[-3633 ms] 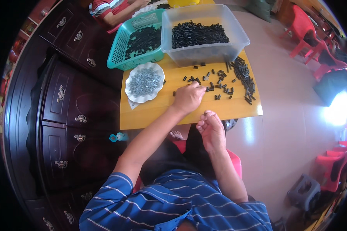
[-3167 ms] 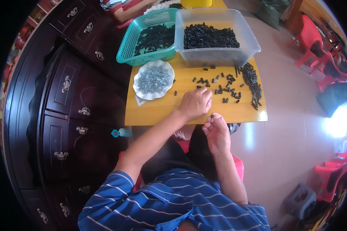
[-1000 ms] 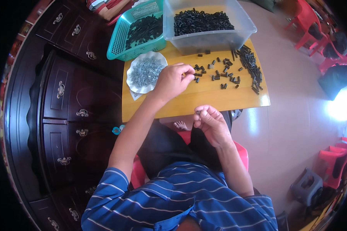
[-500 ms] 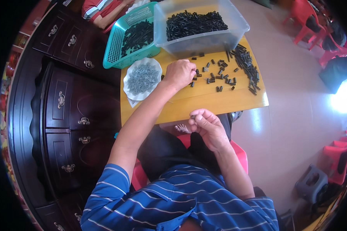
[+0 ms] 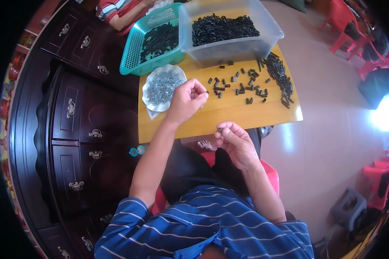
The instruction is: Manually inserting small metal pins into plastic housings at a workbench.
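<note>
My left hand (image 5: 186, 101) is over the left part of the yellow table, close to a white scalloped plate (image 5: 145, 96) heaped with small clear pieces (image 5: 163, 86). Between its thumb and index finger the dark tip of a small black piece (image 5: 207, 92) shows. Lower down, just off the near table edge, my right hand (image 5: 237, 144) is closed in a pinch on a small dark piece (image 5: 220, 130), mostly covered by the fingers. Several short black tubes (image 5: 242, 88) lie scattered on the table beyond both hands.
At the back stand a clear plastic bin (image 5: 229, 54) of short black tubes and a green basket (image 5: 132, 52) of black pieces. Long black rods (image 5: 281, 80) are piled at right. Dark wooden drawers (image 5: 73, 112) flank the left. Another person's arm (image 5: 127, 17) shows at the far left.
My left hand has come back from among the scattered tubes toward me and slightly left, a small black piece now showing at its fingertips. My right hand keeps its pinch, nearly still.
</note>
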The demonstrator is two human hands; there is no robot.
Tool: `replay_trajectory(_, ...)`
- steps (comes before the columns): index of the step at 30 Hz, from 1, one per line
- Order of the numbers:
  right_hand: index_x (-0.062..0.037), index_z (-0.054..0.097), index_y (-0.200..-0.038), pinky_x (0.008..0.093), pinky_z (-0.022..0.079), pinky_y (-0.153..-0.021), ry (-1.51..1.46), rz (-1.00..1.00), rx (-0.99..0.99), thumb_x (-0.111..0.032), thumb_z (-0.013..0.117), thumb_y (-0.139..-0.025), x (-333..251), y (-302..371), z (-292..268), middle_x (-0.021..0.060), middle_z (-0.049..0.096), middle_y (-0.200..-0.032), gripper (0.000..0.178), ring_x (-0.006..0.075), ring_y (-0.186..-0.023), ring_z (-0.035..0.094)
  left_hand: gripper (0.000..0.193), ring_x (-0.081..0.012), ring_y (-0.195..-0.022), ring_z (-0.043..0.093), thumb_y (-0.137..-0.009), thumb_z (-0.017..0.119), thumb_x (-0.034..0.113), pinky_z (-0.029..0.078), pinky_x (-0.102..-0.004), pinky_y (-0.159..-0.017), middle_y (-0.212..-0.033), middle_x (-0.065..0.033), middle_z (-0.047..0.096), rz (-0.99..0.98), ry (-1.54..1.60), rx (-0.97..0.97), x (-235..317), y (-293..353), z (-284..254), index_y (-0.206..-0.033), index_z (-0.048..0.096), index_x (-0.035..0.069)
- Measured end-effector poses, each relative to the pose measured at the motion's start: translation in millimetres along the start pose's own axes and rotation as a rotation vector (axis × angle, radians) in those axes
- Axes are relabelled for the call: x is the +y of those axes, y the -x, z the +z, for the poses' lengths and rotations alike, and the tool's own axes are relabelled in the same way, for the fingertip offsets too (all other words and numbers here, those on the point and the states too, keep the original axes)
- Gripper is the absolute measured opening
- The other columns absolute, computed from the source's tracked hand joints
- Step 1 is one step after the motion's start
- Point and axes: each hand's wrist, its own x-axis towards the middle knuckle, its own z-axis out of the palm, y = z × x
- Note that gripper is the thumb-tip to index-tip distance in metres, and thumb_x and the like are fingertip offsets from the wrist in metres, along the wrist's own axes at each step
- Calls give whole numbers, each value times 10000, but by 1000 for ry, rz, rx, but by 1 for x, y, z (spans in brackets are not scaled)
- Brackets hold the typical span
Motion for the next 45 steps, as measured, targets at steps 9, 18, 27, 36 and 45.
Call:
replay_trajectory(9, -59, 647, -1132, 247, 545, -763, 46, 8, 48, -145, 598, -1024, 5, -2, -1, 47, 684, -963, 146, 103, -787, 646, 129, -81, -772, 651, -953, 641, 35, 538, -233, -709, -926, -63, 710, -137, 286, -21, 7, 61, -2, -1077, 647, -2)
replay_trajectory(18, -57, 649, -1130, 215, 545, -740, 100, -28, 60, -126, 607, -1022, 8, -2, 1, 60, 728, -993, 134, 77, -771, 659, 114, -49, -813, 653, -926, 670, -10, 535, -206, -748, -923, -7, 686, -10, 222, -60, 18, 79, 8, -1039, 659, -3)
replay_trajectory(27, -46, 656, -1121, 233, 542, -789, 195, -91, 68, -128, 645, -999, 9, -2, 1, 56, 717, -986, 147, 92, -803, 648, 94, -58, -763, 669, -891, 683, -20, 542, -228, -695, -848, -12, 707, 43, 79, -61, 29, 83, 10, -983, 687, -3)
replay_trajectory(36, -41, 664, -1101, 224, 529, -765, 233, -128, 61, -132, 650, -997, 10, -2, 1, 47, 721, -967, 139, 88, -786, 640, 89, -79, -786, 701, -875, 684, -29, 552, -233, -710, -861, -25, 722, 102, 23, -135, 27, 81, 6, -960, 699, -6)
replay_trajectory(45, -47, 667, -1081, 227, 527, -757, 187, -122, 40, -126, 654, -993, 10, -1, 0, 48, 722, -954, 119, 91, -775, 637, 76, -82, -819, 708, -907, 665, -32, 560, -221, -739, -895, -33, 720, -67, 360, -163, 12, 79, 8, -977, 681, -9)
